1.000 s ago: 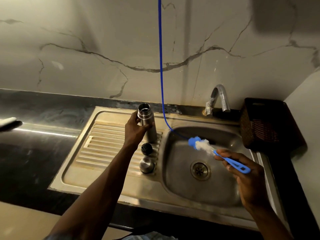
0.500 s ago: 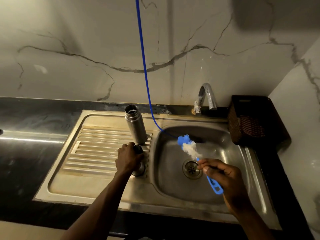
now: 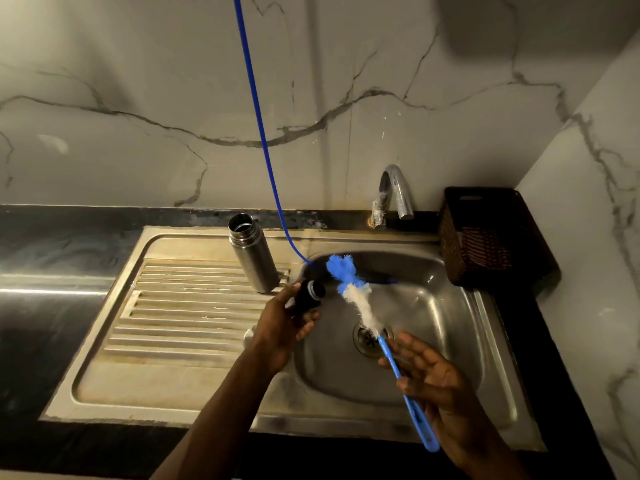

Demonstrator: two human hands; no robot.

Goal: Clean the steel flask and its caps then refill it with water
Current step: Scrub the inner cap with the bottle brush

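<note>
The steel flask (image 3: 254,258) stands upright and uncapped at the back of the drainboard (image 3: 180,310). My left hand (image 3: 280,327) grips the black inner cap (image 3: 308,295) just left of the sink basin (image 3: 450,341), below the flask. My right hand (image 3: 433,382) holds the blue handle of a bottle brush (image 3: 360,299) over the basin, with the blue and white bristle head pointing up toward the black cap. A bit of the steel outer cap (image 3: 248,335) shows on the drainboard behind my left wrist.
A blue hose (image 3: 262,133) hangs down the marble wall into the basin. The tap (image 3: 394,192) stands behind the basin, with no water visible. A dark woven basket (image 3: 485,237) sits at the right on the black counter (image 3: 52,306).
My left hand let go of the flask, reached down to the caps and lifted the black inner cap toward the basin. My right hand swung the brush head up toward the cap.
</note>
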